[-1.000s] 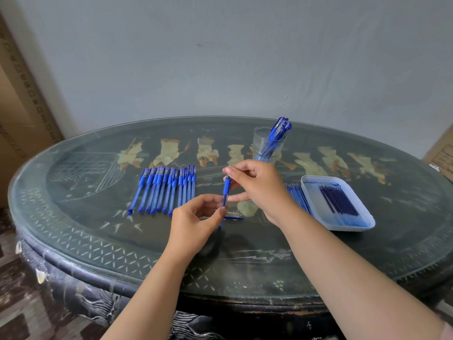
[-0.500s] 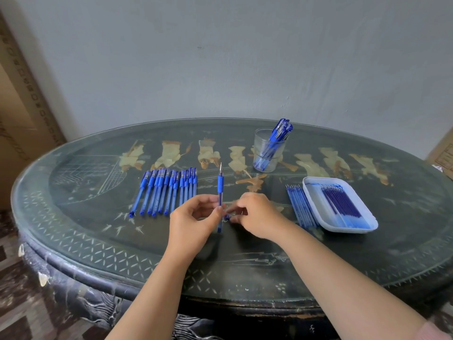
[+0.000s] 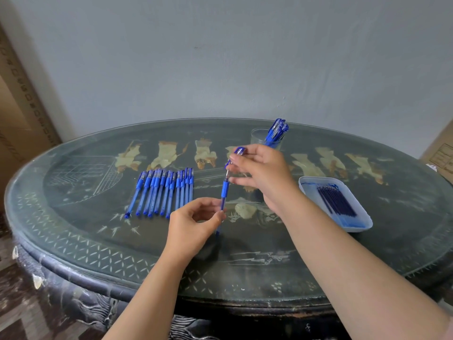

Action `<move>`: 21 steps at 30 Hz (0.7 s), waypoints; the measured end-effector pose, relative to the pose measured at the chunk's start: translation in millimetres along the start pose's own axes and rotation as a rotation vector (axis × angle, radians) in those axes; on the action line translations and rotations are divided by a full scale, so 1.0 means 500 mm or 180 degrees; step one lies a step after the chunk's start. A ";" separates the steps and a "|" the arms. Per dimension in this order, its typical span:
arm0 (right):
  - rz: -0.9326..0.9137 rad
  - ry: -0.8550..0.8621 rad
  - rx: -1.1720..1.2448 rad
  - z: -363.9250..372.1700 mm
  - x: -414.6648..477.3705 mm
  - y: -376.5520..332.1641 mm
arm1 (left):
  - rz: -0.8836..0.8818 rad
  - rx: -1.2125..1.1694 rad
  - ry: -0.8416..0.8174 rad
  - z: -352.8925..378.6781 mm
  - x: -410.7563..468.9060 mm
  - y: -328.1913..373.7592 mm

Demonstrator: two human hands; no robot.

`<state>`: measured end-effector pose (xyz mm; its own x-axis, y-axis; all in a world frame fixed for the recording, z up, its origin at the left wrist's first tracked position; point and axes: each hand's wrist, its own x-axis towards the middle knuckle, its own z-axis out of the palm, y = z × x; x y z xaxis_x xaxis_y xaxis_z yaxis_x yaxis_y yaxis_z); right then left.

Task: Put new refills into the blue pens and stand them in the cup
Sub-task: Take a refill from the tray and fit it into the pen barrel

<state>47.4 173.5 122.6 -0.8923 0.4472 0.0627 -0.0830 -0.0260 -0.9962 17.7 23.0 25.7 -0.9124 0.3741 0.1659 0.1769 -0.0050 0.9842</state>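
Head view hides the lower part of the cup (image 3: 257, 136) behind your right hand (image 3: 267, 175), and the pens standing in it blur together. The pen (image 3: 224, 192) you are working on is translucent blue with a darker grip and a bare metal tip pointing up. It stands nearly upright over the surface (image 3: 245, 261), in front of the cup and slightly to its left. Your left hand (image 3: 193, 224) pinches its lower barrel. Your right hand pinches the blue cap (image 3: 239, 151) just above the tip; you cannot tell whether they touch.
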 end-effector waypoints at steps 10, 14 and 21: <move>0.0127 -0.0350 -0.0699 0.010 -0.016 0.014 | 0.0036 0.0081 -0.0096 -0.003 -0.001 0.004; 0.0094 -0.0308 -0.0680 0.009 -0.016 0.017 | 0.0049 0.0060 -0.0145 -0.005 -0.002 0.006; 0.0024 -0.0281 -0.0794 0.014 -0.018 0.020 | 0.0098 0.0034 -0.0082 -0.004 -0.006 0.005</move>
<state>51.4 163.0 112.3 -0.9286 0.3677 0.0494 0.0259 0.1970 -0.9801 20.2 19.8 28.0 -0.8968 0.3976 0.1941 0.2086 -0.0070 0.9780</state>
